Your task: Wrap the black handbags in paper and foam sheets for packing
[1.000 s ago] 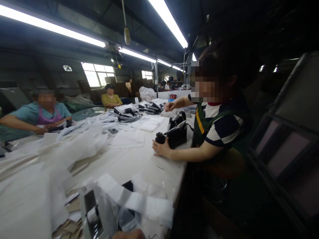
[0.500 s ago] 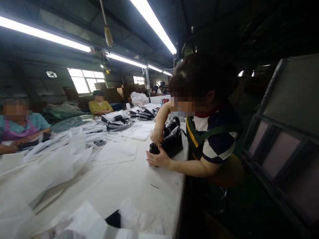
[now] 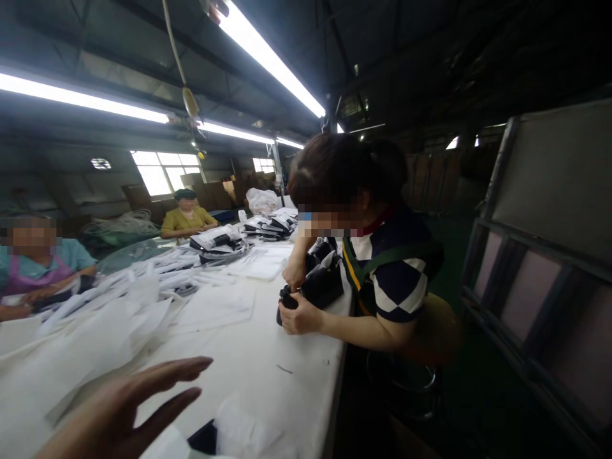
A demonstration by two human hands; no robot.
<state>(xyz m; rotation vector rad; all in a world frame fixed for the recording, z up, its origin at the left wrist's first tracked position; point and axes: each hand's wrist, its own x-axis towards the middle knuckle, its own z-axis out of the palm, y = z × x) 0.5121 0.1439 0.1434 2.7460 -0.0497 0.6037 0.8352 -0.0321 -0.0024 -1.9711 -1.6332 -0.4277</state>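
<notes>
Grip (image 3: 124, 401): left hand, empty; thumb and fingers spread apart with nothing between them; right hand not in view
Dark piece (image 3: 204, 438): on the table (image 3: 306, 395), just right of the grip and partly covered by film; material too indistinct to identify, probably light; recommended hold at the exposed corner
Clear film (image 3: 243, 424): right of the grip, crumpled; judged very light, limp and slippery; pinch a gathered fold rather than a flat area
White sheets (image 3: 105, 331): left of and beyond the grip, loosely overlapped and wavy; judged thin, flexible and easily creased or torn; take a raised free edge, supporting the span from beneath
Contact: whether the palm touches the sheets cannot be told
Black article (image 3: 325, 284): beyond and right of the grip, well apart, steadied by a co-worker's hands (image 3: 302, 314); appears bulky, probably soft-sided; hold its body, not loose parts
</notes>
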